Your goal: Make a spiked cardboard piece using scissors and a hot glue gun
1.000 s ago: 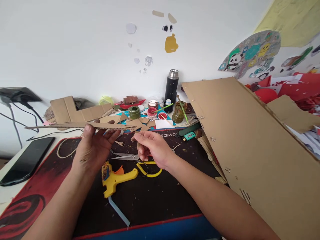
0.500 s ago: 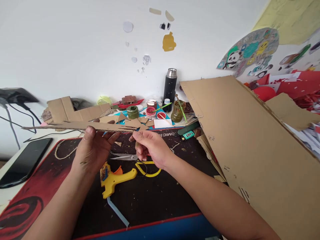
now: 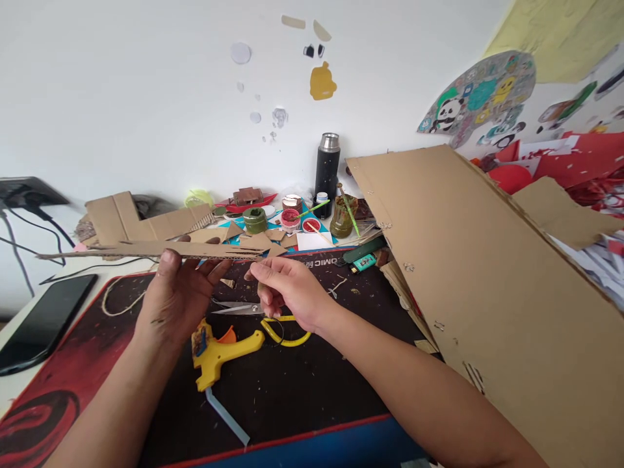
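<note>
A long, thin cardboard strip (image 3: 146, 248) with frayed, split ends is held nearly level above the mat. My left hand (image 3: 173, 292) supports its middle, thumb at the near edge and fingers behind and beneath. At the strip's right end, my right hand (image 3: 287, 289) pinches the tip between thumb and forefinger, its other fingers curled. Below the hands lie scissors (image 3: 287, 331) with yellow handles, partly hidden by the right hand. A yellow glue gun (image 3: 229, 351) with an orange trigger rests nearer me, a pale glue stick (image 3: 228, 416) protruding from it.
A big cardboard sheet (image 3: 478, 247) leans over the right side. Behind the mat stand a black thermos (image 3: 327, 162), a green paint jar (image 3: 254, 221), a glass jar with brushes (image 3: 342, 221) and cardboard scraps. A phone (image 3: 46, 322) lies at left, near a wall socket with cables.
The whole view has shifted slightly, so most things appear a little farther left. Both hands keep the cardboard strip in about the same pose.
</note>
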A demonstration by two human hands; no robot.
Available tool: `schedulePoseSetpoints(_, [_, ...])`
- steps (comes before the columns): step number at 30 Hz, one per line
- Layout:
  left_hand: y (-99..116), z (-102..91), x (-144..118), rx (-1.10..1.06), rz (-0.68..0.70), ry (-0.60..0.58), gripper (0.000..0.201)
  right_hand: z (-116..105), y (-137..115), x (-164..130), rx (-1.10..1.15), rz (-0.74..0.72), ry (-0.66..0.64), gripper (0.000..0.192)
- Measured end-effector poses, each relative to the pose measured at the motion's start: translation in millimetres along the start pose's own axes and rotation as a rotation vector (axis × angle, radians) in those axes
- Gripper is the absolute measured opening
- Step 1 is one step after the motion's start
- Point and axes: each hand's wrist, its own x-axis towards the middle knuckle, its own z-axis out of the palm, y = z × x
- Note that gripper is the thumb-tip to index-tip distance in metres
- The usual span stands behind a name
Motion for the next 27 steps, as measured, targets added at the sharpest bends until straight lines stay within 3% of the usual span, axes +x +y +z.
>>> schedulePoseSetpoints(9, [-0.7, -2.8, 0.3, 0.018, 0.003, -0.015, 0.046, 0.9, -0.8, 0.0, -0.014, 0.012, 0.000, 0.038])
schedulePoseSetpoints(27, [-1.6, -2.4, 1.8, -0.033, -0.008, 0.010, 0.055, 0.8, -0.4, 0.1, -0.004, 0.003, -0.003, 0.039])
